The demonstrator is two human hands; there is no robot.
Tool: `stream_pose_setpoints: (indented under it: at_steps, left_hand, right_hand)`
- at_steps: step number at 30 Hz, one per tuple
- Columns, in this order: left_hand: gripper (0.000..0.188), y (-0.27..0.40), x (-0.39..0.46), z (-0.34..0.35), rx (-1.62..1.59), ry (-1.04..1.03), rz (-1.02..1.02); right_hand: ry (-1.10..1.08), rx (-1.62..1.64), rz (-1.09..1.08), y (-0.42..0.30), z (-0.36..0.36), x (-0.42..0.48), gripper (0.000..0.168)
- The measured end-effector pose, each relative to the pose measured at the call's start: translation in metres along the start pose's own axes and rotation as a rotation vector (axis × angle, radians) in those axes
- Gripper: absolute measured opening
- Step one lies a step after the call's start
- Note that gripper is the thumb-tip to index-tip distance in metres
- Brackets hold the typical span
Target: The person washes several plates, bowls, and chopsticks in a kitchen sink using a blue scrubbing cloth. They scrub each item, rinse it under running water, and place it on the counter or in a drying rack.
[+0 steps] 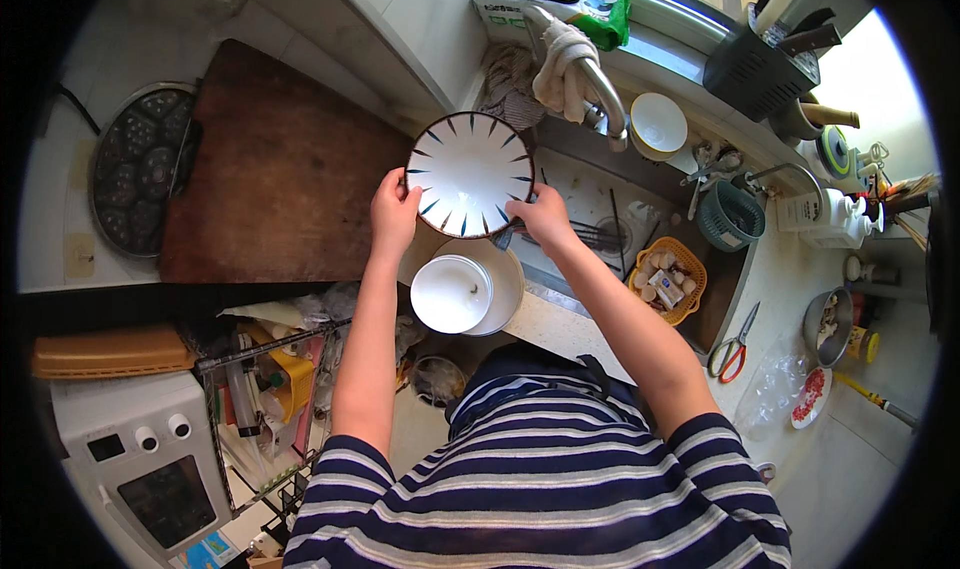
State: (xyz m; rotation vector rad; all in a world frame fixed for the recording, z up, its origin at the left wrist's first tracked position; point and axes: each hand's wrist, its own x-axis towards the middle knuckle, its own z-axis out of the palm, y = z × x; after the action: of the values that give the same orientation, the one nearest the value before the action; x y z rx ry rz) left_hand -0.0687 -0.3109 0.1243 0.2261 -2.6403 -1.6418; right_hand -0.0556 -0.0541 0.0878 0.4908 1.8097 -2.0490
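Both my hands hold a white ceramic plate [471, 171] with a dark rim and short blue and brown strokes around its edge. My left hand [395, 212] grips its lower left rim, thumb on top. On the opposite side, my right hand [541, 216] pinches the lower right rim. Below the plate, a stack of white bowls [450, 295] stands on or in a larger pale round dish [508, 299] at the counter's edge. Behind my right hand lies the sink [577, 171], with chopsticks in it.
A wooden cutting board [285, 179] lies left. Over the sink, the faucet [609, 96] has a cloth wrapped on it. A yellow basket [694, 269] sits in the sink's right side. Scissors [735, 351] lie on the right counter; a knife holder [757, 66] stands by the window.
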Motion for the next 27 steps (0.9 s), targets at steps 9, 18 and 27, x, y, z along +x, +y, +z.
stream_pose_setpoints:
  at_steps: [9, 18, 27]
  left_hand:
    - [0.021, -0.081, 0.021, 0.005, 0.239, -0.003, 0.025]
    - [0.028, -0.085, 0.017, -0.005, 0.253, 0.002, -0.192]
    - [0.027, -0.082, 0.022, -0.003, 0.446, 0.007, -0.060]
  right_hand:
    - [0.066, -0.597, -0.245, 0.014, 0.011, 0.049, 0.039]
    - [0.171, -0.800, -0.381, 0.022, 0.031, 0.056, 0.032]
    - [0.157, -0.896, -0.241, 0.008, 0.035, 0.041, 0.029]
